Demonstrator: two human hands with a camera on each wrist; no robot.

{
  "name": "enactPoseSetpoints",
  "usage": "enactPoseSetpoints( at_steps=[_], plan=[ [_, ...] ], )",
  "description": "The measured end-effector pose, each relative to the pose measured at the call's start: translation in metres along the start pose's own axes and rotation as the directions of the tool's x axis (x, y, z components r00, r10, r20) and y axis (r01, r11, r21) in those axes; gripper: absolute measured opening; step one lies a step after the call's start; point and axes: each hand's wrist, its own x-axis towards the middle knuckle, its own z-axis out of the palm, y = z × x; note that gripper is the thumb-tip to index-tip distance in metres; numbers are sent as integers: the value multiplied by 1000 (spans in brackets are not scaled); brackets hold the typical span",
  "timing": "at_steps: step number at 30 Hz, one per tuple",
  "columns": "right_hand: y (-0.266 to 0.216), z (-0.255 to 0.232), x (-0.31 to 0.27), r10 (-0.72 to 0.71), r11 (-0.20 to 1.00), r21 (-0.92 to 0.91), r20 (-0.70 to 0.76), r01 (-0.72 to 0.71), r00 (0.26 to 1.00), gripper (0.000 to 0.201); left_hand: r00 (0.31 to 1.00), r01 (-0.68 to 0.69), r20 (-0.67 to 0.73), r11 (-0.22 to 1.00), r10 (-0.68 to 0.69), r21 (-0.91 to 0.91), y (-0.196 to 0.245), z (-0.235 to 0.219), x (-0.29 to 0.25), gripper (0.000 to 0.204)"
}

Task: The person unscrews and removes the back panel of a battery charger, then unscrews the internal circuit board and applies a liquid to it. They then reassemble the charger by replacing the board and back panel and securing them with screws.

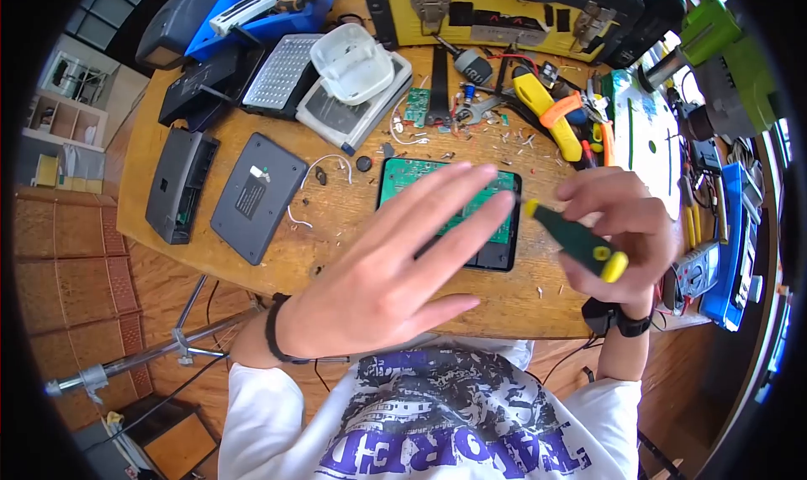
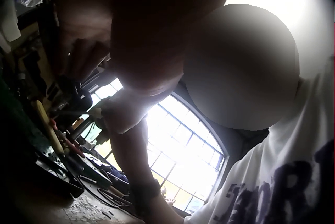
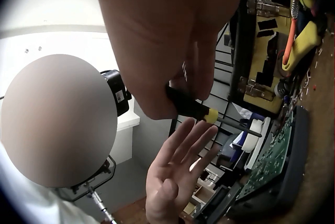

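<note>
My right hand (image 1: 640, 219) grips a screwdriver (image 1: 573, 238) by its dark green and yellow handle. In the right wrist view the metal shaft of the screwdriver (image 3: 238, 125) points toward a green circuit board (image 3: 269, 153), its tip apart from it. That circuit board (image 1: 408, 176) sits in a black plastic housing (image 1: 503, 258) on the wooden table. My left hand (image 1: 391, 274) is spread with straight fingers above the board and hides much of it. Nothing is in the left hand, and its fingertips overlap the board's right part in the head view.
A dark cover (image 1: 261, 198) and a black device (image 1: 181, 186) lie to the left. Behind are a scale with a clear plastic container (image 1: 353, 64), a yellow utility knife (image 1: 546, 110) and a toolbox (image 1: 504, 18). Small scraps and a white wire (image 1: 294, 211) litter the table (image 1: 336, 253).
</note>
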Motion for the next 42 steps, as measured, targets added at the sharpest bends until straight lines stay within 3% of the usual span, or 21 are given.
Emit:
enactPoseSetpoints(
  at_steps=[2,4,7,8,10,13,14,16,19,22,23,24,26,27,28,30,31,35,37,42],
  plan=[
    [0,7,-5,35,999,32,-6,-35,999,35,994,-92,55,993,96,-72,-1,11,15,82],
    [1,8,-10,10,1000,-21,18,-9,1000,30,996,-90,5,982,92,-168,-1,21,27,75],
    [-1,6,-12,48,990,-130,-36,-52,998,31,998,-63,-27,976,59,-207,-17,25,48,39],
    [-1,4,-11,48,978,-202,-48,-57,998,32,997,-77,-9,973,77,-215,-20,25,53,39],
    [0,-6,-8,54,963,-259,-71,-71,996,37,993,-119,18,992,120,-48,-28,20,63,35],
    [-1,-22,-15,251,893,-313,-253,-324,934,49,990,-142,44,975,137,172,-43,24,77,33],
    [8,-27,-20,73,910,-358,-360,-210,930,36,989,-147,49,951,138,273,-48,26,81,31],
    [6,-36,-25,148,946,-118,-668,-300,729,22,987,-152,101,948,128,278,-54,33,91,28],
    [11,-49,-27,123,934,-131,-757,-334,641,21,979,-104,197,964,56,243,-57,46,105,26],
    [12,-46,-27,178,908,-121,-755,-401,631,23,968,-137,240,954,72,268,-59,55,118,27],
    [15,-47,-27,174,899,-158,-728,-409,664,22,968,-125,245,956,58,267,-59,57,121,26],
    [14,-45,-24,208,836,-217,-725,-505,656,15,968,-127,244,955,60,267,-58,58,122,26],
    [1,-46,-22,407,636,-376,-579,-674,707,9,978,-69,210,948,2,310,-55,59,123,29],
    [1,-49,-24,413,593,-502,-482,-630,773,14,978,-68,208,948,2,312,-53,58,122,29],
    [1,-52,-26,412,594,-501,-482,-629,773,14,984,-64,178,943,5,326,-51,56,121,32],
    [-2,-56,-31,599,449,-678,-256,-582,759,21,989,-58,151,939,7,338,-47,52,116,34],
    [-3,-55,-32,638,438,-673,-233,-596,734,26,990,-64,144,936,14,346,-46,48,112,36],
    [1,-50,-40,639,436,-722,-171,-537,750,26,986,-21,162,957,-27,290,-37,33,93,38],
    [0,-47,-39,603,320,-859,-141,-399,786,31,985,-26,171,965,-20,262,-34,27,83,38],
    [4,-23,-41,594,162,-926,-185,-342,783,30,992,-18,130,988,-2,155,-28,19,58,37]
  ],
)
